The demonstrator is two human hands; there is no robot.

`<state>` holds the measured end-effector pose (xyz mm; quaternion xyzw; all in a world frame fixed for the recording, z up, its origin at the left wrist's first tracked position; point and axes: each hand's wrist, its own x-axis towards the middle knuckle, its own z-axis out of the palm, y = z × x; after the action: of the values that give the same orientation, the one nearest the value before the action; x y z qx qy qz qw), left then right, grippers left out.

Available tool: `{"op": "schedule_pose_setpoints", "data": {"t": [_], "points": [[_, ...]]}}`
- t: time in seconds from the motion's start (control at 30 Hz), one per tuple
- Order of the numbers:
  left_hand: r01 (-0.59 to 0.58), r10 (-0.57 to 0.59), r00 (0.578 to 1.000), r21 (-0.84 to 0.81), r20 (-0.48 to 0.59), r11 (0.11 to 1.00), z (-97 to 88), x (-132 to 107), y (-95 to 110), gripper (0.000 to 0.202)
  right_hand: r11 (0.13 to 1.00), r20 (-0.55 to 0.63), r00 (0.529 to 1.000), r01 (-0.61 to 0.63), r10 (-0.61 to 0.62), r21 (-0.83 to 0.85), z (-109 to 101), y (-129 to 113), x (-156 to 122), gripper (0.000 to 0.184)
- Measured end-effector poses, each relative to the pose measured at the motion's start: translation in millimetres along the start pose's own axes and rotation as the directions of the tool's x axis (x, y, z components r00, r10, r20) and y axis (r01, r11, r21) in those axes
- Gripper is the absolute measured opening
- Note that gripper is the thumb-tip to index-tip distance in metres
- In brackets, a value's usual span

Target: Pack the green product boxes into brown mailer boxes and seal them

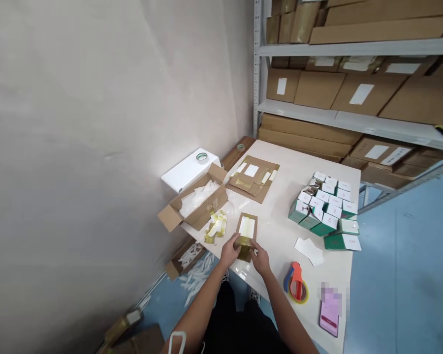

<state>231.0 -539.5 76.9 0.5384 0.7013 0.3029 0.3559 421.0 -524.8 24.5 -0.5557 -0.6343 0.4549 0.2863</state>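
Observation:
A small brown cardboard box (247, 231) with a white label and glossy tape lies on the white table (295, 167) near its front edge. My left hand (230, 250) grips the near left end of the box, fingers curled on it. My right hand (260, 259) holds the near right end, fingers closed on the taped flap. Crumpled yellowish tape scraps (215, 227) lie just left of the box.
An open carton (195, 202) with white filling sits at the table's left, flattened cardboard (253, 178) behind it. Several green-and-white small boxes (327, 209) are piled right. A red tape dispenser (296, 284), a phone (330, 312) and paper slip (309, 250) lie near front. Shelves (354, 49) hold cartons.

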Motion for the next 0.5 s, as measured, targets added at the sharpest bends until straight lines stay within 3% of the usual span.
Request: {"op": "schedule_pose_setpoints", "data": {"t": [0.23,0.37,0.5], "points": [[0.029,-0.028,0.987,0.006,-0.158,1.0,-26.3,-45.4,41.5,0.058,0.99,0.049,0.995,0.076,-0.082,0.12,-25.9,-38.0,-1.8,0.048],[-0.024,0.02,0.954,-0.011,-0.3,1.0,-50.7,-71.8,47.8,0.057,0.96,0.046,0.984,0.156,-0.171,0.233,-20.3,-75.1,-1.7,0.046],[-0.051,0.065,0.9,0.043,-0.43,0.998,-83.7,-102.8,44.1,0.054,0.926,0.096,0.963,0.212,-0.253,0.313,0.3,-115.7,-5.7,0.046]]}}
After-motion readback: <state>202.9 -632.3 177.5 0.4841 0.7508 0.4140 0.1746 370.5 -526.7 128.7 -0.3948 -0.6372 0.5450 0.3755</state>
